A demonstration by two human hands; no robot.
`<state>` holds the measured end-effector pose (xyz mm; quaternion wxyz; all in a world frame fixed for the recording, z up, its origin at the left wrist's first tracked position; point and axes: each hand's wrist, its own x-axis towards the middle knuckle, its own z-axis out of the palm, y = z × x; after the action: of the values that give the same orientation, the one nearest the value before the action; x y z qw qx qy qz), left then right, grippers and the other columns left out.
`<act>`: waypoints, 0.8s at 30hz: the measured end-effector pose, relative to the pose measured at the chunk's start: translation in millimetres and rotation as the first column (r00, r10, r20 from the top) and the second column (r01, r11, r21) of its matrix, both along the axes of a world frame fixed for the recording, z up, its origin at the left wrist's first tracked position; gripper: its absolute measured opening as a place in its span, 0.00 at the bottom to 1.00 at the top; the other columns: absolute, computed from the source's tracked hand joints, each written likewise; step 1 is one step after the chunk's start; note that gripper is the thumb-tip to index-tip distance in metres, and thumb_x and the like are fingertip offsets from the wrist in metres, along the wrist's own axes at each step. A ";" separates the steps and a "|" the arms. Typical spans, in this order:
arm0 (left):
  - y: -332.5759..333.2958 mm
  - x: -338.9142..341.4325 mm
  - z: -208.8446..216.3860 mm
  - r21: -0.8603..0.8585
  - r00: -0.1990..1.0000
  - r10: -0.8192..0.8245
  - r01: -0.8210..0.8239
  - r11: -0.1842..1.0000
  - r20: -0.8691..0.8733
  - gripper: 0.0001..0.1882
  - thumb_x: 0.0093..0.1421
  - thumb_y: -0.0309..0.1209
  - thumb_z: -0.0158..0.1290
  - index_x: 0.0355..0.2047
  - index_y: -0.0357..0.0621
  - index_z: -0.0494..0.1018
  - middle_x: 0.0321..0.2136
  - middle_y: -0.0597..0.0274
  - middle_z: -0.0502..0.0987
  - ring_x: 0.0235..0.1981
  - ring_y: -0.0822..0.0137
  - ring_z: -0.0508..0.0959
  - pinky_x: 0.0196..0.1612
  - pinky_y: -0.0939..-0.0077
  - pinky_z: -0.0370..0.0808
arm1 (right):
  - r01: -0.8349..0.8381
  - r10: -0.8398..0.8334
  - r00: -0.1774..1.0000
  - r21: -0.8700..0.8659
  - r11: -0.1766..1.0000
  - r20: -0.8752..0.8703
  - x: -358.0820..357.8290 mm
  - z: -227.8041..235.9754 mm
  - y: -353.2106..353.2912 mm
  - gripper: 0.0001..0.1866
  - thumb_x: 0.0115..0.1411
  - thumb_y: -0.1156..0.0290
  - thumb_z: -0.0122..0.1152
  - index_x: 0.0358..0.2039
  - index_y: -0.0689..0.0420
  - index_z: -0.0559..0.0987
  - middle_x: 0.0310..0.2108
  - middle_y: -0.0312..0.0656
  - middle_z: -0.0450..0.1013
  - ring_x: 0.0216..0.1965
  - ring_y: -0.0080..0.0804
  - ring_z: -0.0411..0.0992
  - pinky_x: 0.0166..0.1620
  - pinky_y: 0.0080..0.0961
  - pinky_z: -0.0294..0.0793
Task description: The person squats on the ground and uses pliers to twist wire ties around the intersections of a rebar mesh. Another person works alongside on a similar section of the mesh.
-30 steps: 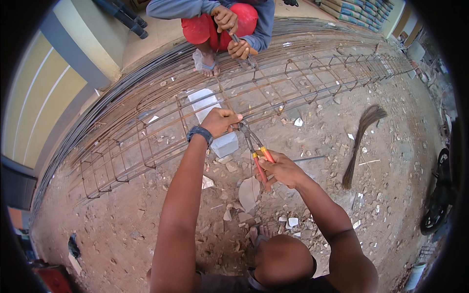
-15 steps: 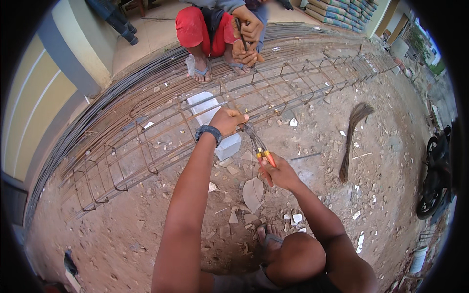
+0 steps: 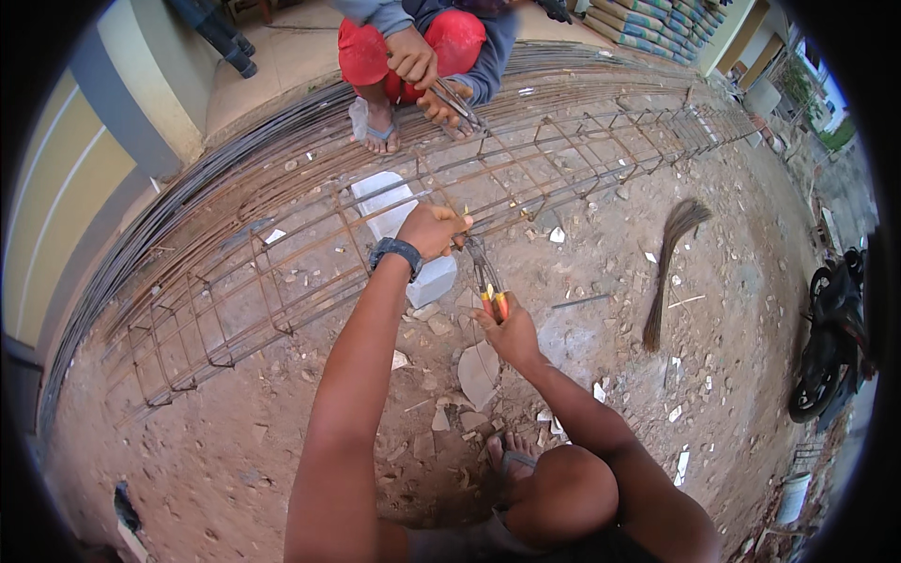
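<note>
A long rusty rebar cage (image 3: 282,246) crosses the ground in front of me. My left hand (image 3: 434,232) is closed at its near side, fingers round a bar beside a crossing stirrup; what the fingertips pinch is partly hidden. My right hand (image 3: 511,336) grips pliers (image 3: 481,272) by their red and yellow handles. The jaws of the pliers meet the bar just right of my left fingertips. A thin wire hangs below the jaws. Under the cage lies a pale block (image 3: 383,202), its near end showing below my left wrist.
Across the cage a person in red trousers (image 3: 361,52) squats, pliers (image 3: 458,101) in hand at the far bars. Loose rebar (image 3: 178,220) lies behind. A wire bundle (image 3: 668,272), stone chips, stacked sacks (image 3: 648,23) and a motorcycle (image 3: 831,328) are to the right.
The other person's hands have come down and left, bringing their pliers to the cage. My pliers' handles look closer together. My left hand stays at the same joint; the view has shifted slightly.
</note>
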<state>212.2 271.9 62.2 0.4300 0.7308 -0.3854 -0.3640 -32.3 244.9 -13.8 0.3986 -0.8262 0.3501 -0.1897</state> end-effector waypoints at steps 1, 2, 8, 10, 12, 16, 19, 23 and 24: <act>-1.1 -0.3 -0.3 0.001 1.000 0.005 -0.005 1.000 -0.010 0.22 0.61 0.46 0.59 0.26 0.36 0.80 0.21 0.63 0.81 0.14 0.75 0.73 0.21 0.77 0.70 | 0.003 -0.003 1.000 -0.003 1.000 -0.004 1.0 -3.4 -0.1 0.22 0.59 0.57 0.69 0.37 0.62 0.70 0.21 0.42 0.74 0.21 0.30 0.73 0.27 0.31 0.73; -3.3 -1.7 -0.6 0.000 1.000 0.007 -0.007 1.000 -0.020 0.22 0.61 0.46 0.59 0.26 0.36 0.80 0.21 0.63 0.81 0.14 0.75 0.73 0.21 0.77 0.69 | 0.008 -0.008 1.000 -0.008 1.000 -0.008 -1.6 -5.4 -2.5 0.23 0.57 0.58 0.71 0.38 0.62 0.70 0.21 0.43 0.74 0.21 0.31 0.74 0.27 0.32 0.73; 13.9 4.3 -8.1 -0.010 0.997 0.047 -0.048 0.999 -0.061 0.21 0.61 0.45 0.59 0.26 0.36 0.80 0.21 0.63 0.80 0.13 0.75 0.73 0.20 0.77 0.69 | -0.311 0.371 0.928 0.497 0.810 -0.025 -18.5 62.8 -30.0 0.19 0.60 0.61 0.67 0.43 0.57 0.69 0.25 0.40 0.76 0.21 0.30 0.75 0.24 0.29 0.72; 7.1 5.1 -4.4 -0.021 0.997 0.043 -0.044 0.999 -0.068 0.21 0.61 0.45 0.59 0.25 0.36 0.80 0.21 0.63 0.80 0.13 0.75 0.73 0.20 0.78 0.70 | -0.375 0.245 0.920 0.865 0.332 0.305 -24.6 60.7 -34.0 0.15 0.62 0.65 0.64 0.42 0.54 0.69 0.22 0.34 0.70 0.16 0.22 0.69 0.18 0.20 0.67; 6.7 0.1 -1.9 0.009 0.998 0.055 -0.054 0.998 -0.044 0.20 0.61 0.44 0.59 0.25 0.37 0.80 0.21 0.63 0.80 0.14 0.75 0.73 0.21 0.78 0.70 | -0.463 -0.021 0.881 0.856 -0.230 0.472 -31.3 49.9 -30.2 0.13 0.63 0.67 0.63 0.42 0.54 0.69 0.21 0.32 0.67 0.15 0.21 0.67 0.17 0.18 0.67; 11.8 -19.4 9.8 0.053 0.934 0.183 -0.208 0.977 0.307 0.20 0.57 0.47 0.62 0.25 0.40 0.80 0.22 0.59 0.81 0.23 0.66 0.80 0.31 0.69 0.76 | -0.216 0.124 0.976 0.817 0.535 0.178 -31.6 49.6 -14.0 0.23 0.58 0.66 0.66 0.50 0.57 0.68 0.25 0.34 0.68 0.20 0.22 0.69 0.22 0.21 0.71; 20.5 -45.5 -4.9 -0.178 0.794 0.360 -0.313 0.933 0.490 0.18 0.58 0.45 0.60 0.38 0.43 0.78 0.30 0.54 0.83 0.34 0.58 0.83 0.38 0.63 0.77 | -0.095 0.091 0.995 0.347 0.933 0.029 -30.5 48.3 -4.1 0.25 0.59 0.62 0.64 0.52 0.60 0.69 0.32 0.44 0.72 0.34 0.34 0.74 0.39 0.34 0.75; 26.6 -48.3 -14.1 -0.511 0.707 0.560 -0.320 0.798 0.431 0.13 0.61 0.35 0.56 0.42 0.41 0.74 0.34 0.53 0.81 0.37 0.56 0.81 0.40 0.62 0.76 | 0.012 -0.052 0.993 -0.350 0.937 -0.106 -29.3 48.8 3.5 0.22 0.66 0.55 0.54 0.49 0.62 0.72 0.36 0.54 0.74 0.36 0.52 0.76 0.41 0.44 0.75; 26.4 -49.8 -15.6 -0.577 0.694 0.606 -0.330 0.747 0.388 0.11 0.61 0.33 0.55 0.41 0.40 0.74 0.34 0.53 0.80 0.37 0.56 0.81 0.40 0.62 0.76 | 0.007 -0.055 0.988 -0.317 0.949 -0.144 -27.9 49.4 9.4 0.22 0.68 0.54 0.50 0.48 0.62 0.72 0.36 0.55 0.74 0.36 0.56 0.75 0.41 0.46 0.74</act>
<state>162.4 298.3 46.7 0.5413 0.7535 -0.3613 0.0929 -60.1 254.3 35.7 0.2309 -0.8856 0.3574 -0.1862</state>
